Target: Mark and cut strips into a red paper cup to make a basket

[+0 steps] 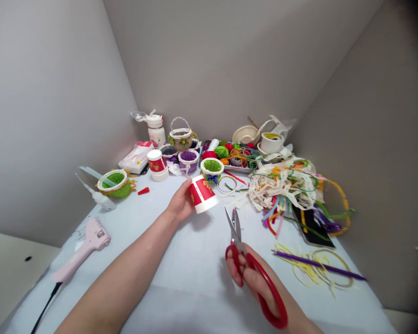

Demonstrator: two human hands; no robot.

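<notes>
My left hand (182, 202) grips a red and white paper cup (202, 195) by its side, tilted above the table. In my right hand (247, 271) is a pair of scissors (237, 234) with red handles, fingers through the loops. The blades are spread a little and point away from me, to the right of the cup and apart from it. Past the cup stands a small green basket (212, 168) with a white rim. A thin ring (227, 184) and scraps of white trim lie close by.
At left are a pink glue gun (87, 246), a squeeze bottle (102, 200) and a green basket (116, 185). Another paper cup (156, 164) stands behind. A yarn tray (244, 170) is at the back. At right are tangled trims (282, 185), a phone (315, 227) and a purple pencil (320, 265).
</notes>
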